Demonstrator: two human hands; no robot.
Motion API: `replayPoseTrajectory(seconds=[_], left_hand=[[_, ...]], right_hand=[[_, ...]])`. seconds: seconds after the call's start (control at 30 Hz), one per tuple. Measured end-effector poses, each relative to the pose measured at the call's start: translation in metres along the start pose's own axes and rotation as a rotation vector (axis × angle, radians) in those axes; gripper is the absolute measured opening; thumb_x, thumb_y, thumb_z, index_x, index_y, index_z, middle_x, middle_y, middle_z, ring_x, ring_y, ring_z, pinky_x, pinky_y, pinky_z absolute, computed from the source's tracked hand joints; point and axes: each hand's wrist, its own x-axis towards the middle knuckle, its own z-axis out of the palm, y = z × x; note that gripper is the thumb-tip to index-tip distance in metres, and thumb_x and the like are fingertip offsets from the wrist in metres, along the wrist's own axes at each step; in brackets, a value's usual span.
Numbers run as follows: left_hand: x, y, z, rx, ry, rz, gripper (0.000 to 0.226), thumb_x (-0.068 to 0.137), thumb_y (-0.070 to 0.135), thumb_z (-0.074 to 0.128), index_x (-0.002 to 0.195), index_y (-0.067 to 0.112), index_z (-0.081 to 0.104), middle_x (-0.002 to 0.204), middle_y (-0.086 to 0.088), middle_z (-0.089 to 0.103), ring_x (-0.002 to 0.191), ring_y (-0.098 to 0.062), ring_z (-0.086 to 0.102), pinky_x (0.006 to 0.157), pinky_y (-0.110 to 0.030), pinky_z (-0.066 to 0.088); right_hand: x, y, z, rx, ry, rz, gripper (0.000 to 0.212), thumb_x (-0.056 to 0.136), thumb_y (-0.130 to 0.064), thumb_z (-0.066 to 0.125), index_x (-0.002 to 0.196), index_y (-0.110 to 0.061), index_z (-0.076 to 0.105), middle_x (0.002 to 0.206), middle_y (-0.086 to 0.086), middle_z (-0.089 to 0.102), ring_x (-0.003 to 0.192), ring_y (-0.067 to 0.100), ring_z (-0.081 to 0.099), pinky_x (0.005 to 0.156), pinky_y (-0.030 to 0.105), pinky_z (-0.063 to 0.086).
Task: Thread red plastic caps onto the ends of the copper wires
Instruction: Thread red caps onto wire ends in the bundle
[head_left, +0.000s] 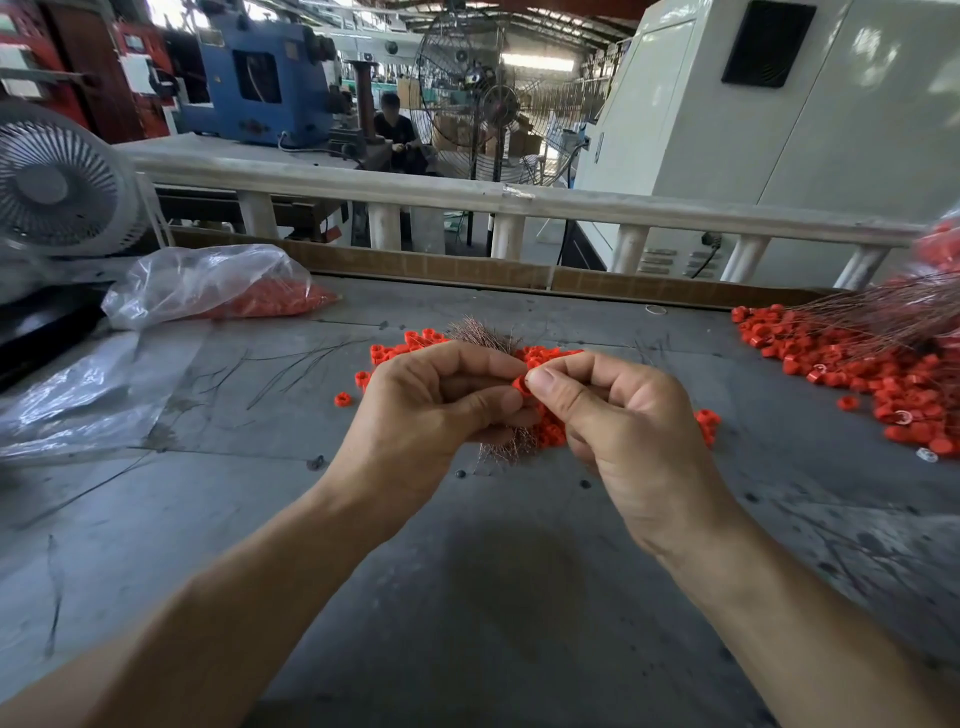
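My left hand (441, 400) grips a bundle of thin copper wires (485, 332); the wire ends stick out above and below my fist. My right hand (613, 410) pinches a small red plastic cap (521, 385) between thumb and forefinger, right at my left fingertips. Whether a wire is inside the cap is hidden by my fingers. Loose red caps (395, 353) lie scattered on the grey table (493, 571) behind and under my hands.
A big heap of red caps with wires attached (872, 364) lies at the right. A clear plastic bag of red caps (218, 291) sits at the back left, with a fan (57, 182) behind it. Stray wires (291, 364) lie left of centre. A person sits far back.
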Motion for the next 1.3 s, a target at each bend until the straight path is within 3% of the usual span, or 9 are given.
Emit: replayPoseTrajectory(seconds=[0.17, 0.53, 0.67, 0.77, 0.87, 1.0, 1.3], left_hand=[[0.002, 0.0, 0.001, -0.019, 0.044, 0.029, 0.027, 0.077, 0.011, 0.074, 0.103, 0.004, 0.07, 0.09, -0.016, 0.077, 0.085, -0.026, 0.076, 0.074, -0.029, 0.061], [0.001, 0.003, 0.002, -0.025, 0.04, 0.058, 0.025, 0.084, 0.0, 0.07, 0.105, 0.013, 0.075, 0.094, -0.009, 0.079, 0.087, -0.019, 0.076, 0.075, -0.022, 0.059], [0.0, 0.004, 0.003, 0.015, 0.061, 0.06, 0.022, 0.083, 0.0, 0.072, 0.099, 0.014, 0.076, 0.078, 0.005, 0.075, 0.064, -0.001, 0.066, 0.055, -0.012, 0.048], [-0.001, 0.004, 0.003, -0.035, 0.06, 0.02, 0.02, 0.083, 0.001, 0.072, 0.098, 0.013, 0.076, 0.075, 0.006, 0.075, 0.061, -0.001, 0.066, 0.049, -0.009, 0.044], [-0.001, 0.004, 0.002, -0.063, 0.054, -0.009, 0.019, 0.08, 0.008, 0.073, 0.095, 0.018, 0.081, 0.082, -0.001, 0.078, 0.069, -0.007, 0.071, 0.055, -0.011, 0.05], [0.001, 0.002, -0.002, -0.104, 0.024, -0.032, 0.022, 0.08, 0.014, 0.072, 0.098, 0.02, 0.082, 0.093, -0.01, 0.078, 0.081, -0.017, 0.073, 0.073, -0.025, 0.059], [0.002, 0.003, -0.008, -0.135, 0.004, -0.115, 0.024, 0.076, 0.012, 0.073, 0.097, 0.018, 0.082, 0.093, -0.013, 0.077, 0.085, -0.02, 0.073, 0.075, -0.029, 0.06]], right_hand=[[0.001, 0.001, 0.0, 0.004, 0.052, 0.072, 0.012, 0.096, -0.013, 0.066, 0.085, -0.01, 0.07, 0.041, -0.014, 0.044, 0.037, 0.0, 0.028, 0.04, 0.01, 0.025], [0.001, 0.0, 0.001, 0.011, 0.071, 0.128, 0.011, 0.095, -0.015, 0.067, 0.087, -0.008, 0.071, 0.04, -0.014, 0.042, 0.036, 0.0, 0.027, 0.039, 0.01, 0.024], [0.001, 0.003, -0.001, -0.05, 0.077, 0.115, 0.013, 0.094, -0.021, 0.07, 0.087, -0.01, 0.073, 0.043, -0.016, 0.043, 0.037, 0.0, 0.034, 0.04, 0.008, 0.029], [0.0, 0.005, -0.002, -0.061, 0.072, 0.096, 0.013, 0.095, -0.02, 0.069, 0.088, -0.009, 0.073, 0.043, -0.018, 0.045, 0.037, 0.0, 0.038, 0.041, 0.008, 0.031], [0.001, 0.006, -0.003, -0.075, 0.07, 0.075, 0.012, 0.095, -0.019, 0.069, 0.089, -0.01, 0.073, 0.044, -0.019, 0.047, 0.038, -0.001, 0.043, 0.042, 0.008, 0.034], [0.002, 0.006, -0.005, -0.07, 0.06, 0.048, 0.01, 0.095, -0.013, 0.067, 0.088, -0.007, 0.071, 0.044, -0.019, 0.05, 0.04, -0.002, 0.047, 0.044, 0.007, 0.037], [0.004, 0.009, -0.008, -0.073, 0.021, 0.072, 0.011, 0.094, -0.017, 0.069, 0.088, -0.008, 0.072, 0.045, -0.016, 0.037, 0.04, 0.002, 0.027, 0.043, 0.011, 0.024]])
